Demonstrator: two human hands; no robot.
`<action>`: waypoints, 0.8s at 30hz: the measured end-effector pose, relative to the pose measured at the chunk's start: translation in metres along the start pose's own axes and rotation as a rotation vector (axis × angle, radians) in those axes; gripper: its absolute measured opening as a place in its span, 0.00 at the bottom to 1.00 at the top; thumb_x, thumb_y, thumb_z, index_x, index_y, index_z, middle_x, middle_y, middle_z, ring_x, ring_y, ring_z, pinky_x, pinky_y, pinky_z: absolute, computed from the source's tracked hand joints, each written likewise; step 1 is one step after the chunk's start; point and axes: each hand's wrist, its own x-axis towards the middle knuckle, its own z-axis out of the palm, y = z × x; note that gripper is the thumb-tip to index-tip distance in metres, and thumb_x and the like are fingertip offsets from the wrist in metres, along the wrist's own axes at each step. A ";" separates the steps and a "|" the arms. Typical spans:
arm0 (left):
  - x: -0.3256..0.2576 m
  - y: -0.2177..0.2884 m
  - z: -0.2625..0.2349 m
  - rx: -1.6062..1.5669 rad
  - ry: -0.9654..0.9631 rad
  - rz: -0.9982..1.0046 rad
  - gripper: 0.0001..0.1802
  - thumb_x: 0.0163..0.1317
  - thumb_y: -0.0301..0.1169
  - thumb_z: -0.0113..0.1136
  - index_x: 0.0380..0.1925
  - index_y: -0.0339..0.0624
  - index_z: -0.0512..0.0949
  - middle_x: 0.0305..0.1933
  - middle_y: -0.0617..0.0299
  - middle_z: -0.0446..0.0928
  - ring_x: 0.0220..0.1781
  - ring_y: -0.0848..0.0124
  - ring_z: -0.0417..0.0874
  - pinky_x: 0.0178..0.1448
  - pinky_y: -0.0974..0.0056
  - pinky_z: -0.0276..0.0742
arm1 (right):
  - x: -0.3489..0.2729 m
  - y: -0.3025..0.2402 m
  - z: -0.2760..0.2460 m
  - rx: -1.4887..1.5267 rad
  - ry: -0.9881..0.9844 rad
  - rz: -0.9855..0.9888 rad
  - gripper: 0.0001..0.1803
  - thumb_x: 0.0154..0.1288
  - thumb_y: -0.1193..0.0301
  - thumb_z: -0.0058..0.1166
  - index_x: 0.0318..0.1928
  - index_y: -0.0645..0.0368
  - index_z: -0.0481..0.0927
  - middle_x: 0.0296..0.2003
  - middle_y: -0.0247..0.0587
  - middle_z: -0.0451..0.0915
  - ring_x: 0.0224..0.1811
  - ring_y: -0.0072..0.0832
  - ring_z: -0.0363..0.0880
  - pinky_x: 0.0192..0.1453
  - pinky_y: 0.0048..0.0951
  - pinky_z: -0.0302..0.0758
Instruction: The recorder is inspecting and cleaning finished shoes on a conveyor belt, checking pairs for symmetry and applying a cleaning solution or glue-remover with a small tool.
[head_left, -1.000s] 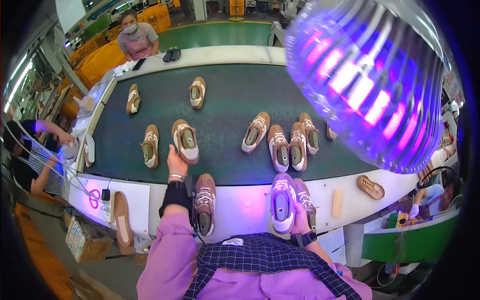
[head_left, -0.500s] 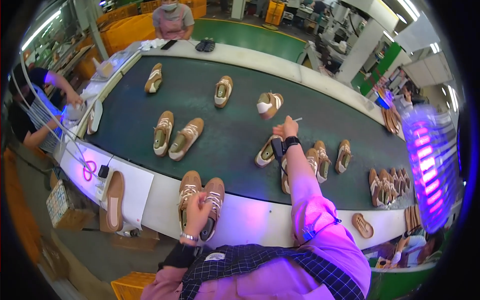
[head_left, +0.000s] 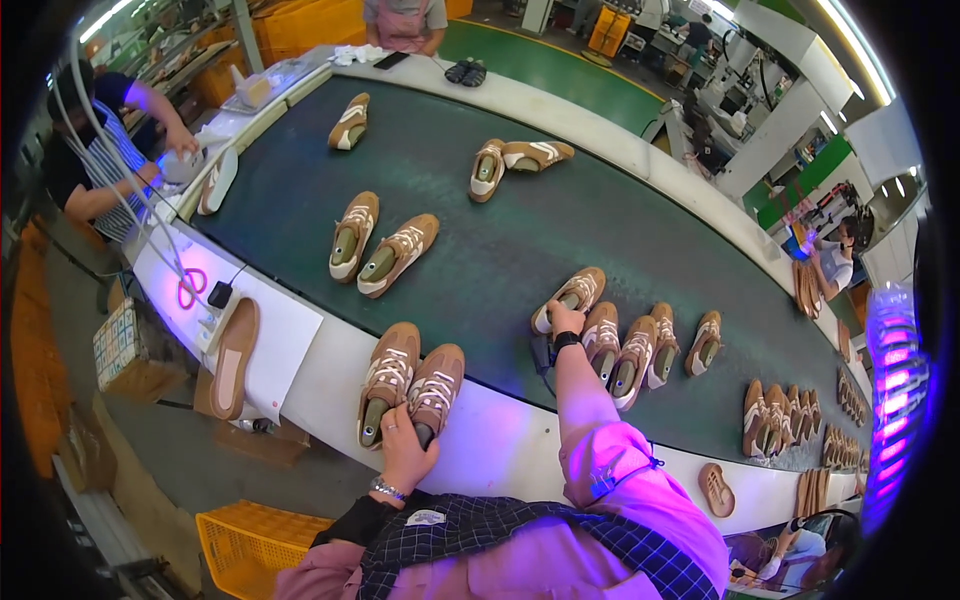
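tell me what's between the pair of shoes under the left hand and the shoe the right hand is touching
In the head view, only bare belt and the white table edge lie between the pair under the left hand and the shoe at the right hand.

A: What carries the shoes?
B: A dark green belt [head_left: 520,240] with a white surface [head_left: 320,345] along its rim

A: What lies on the belt?
B: Brown shoes with white laces. One single [head_left: 349,121] far up, a loose pair [head_left: 515,160] past it, a pair side by side [head_left: 380,243] in the middle, a row of four [head_left: 640,340] at the near edge, more packed shoes [head_left: 780,418] to the right

A: And on the white surface?
B: A near pair [head_left: 408,385], heels hanging over the edge, and a tan insole [head_left: 234,357] on a white sheet [head_left: 272,340]. Further right, a small sole [head_left: 716,488]
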 end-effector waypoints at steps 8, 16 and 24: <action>-0.010 -0.010 0.017 0.035 -0.161 -0.100 0.34 0.32 0.35 0.67 0.42 0.33 0.66 0.41 0.42 0.67 0.45 0.47 0.68 0.51 0.51 0.67 | -0.086 0.035 -0.115 0.841 -0.927 0.428 0.17 0.54 0.70 0.50 0.45 0.64 0.72 0.37 0.43 0.78 0.38 0.37 0.79 0.44 0.41 0.77; 0.026 0.019 0.028 -0.983 -0.594 -0.460 0.30 0.32 0.21 0.58 0.44 0.37 0.66 0.42 0.59 0.69 0.44 0.68 0.72 0.50 0.67 0.69 | -0.225 0.101 -0.223 0.992 -0.939 0.406 0.29 0.52 0.75 0.50 0.57 0.65 0.65 0.49 0.45 0.74 0.51 0.36 0.75 0.58 0.37 0.72; 0.048 0.135 -0.019 -1.367 -0.734 -0.089 0.37 0.29 0.23 0.61 0.48 0.43 0.63 0.44 0.63 0.69 0.47 0.70 0.73 0.55 0.68 0.68 | -0.285 0.026 -0.293 0.626 -0.572 -0.433 0.40 0.42 0.65 0.58 0.59 0.63 0.62 0.49 0.43 0.70 0.53 0.31 0.70 0.57 0.33 0.67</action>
